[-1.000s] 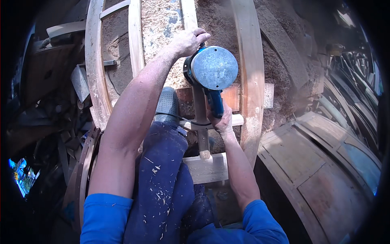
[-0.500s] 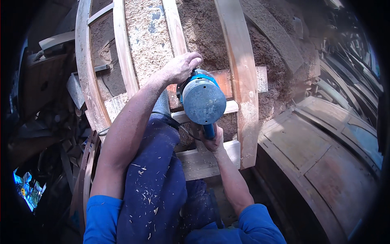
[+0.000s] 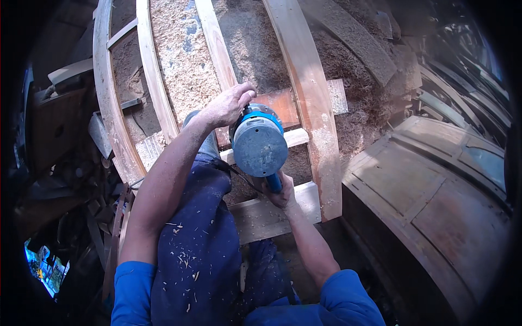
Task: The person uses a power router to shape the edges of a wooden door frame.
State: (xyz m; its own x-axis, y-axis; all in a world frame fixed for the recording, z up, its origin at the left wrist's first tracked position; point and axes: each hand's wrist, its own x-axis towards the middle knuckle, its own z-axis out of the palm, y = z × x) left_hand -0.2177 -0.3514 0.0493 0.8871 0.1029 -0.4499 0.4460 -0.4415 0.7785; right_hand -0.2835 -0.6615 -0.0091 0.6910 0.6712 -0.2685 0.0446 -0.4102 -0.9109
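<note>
Both my hands are on a router (image 3: pixel 260 148) with a round grey motor cap and a blue collar. My left hand (image 3: pixel 231 104) is closed over its far side, where the grip itself is mostly hidden. Around the blue handle on the near side, the fingers of my right hand (image 3: pixel 280 191) are wrapped. The router stands over a short cross rail (image 3: pixel 293 138) of a wooden frame (image 3: pixel 318 108). Its base and bit are hidden beneath the body. A dark cord runs near my right hand.
Shavings (image 3: pixel 174 60) cover the surface under the frame. My knee, in dark blue trousers (image 3: pixel 201 228), is beside the router. A panelled wooden door (image 3: pixel 413 190) lies at the right. Stacked wood strips (image 3: pixel 462 103) are at far right, and scrap wood clutters the left.
The router and both hands have moved toward me relative to the cross rail. The whole view has shifted slightly. Both hands keep their hold.
</note>
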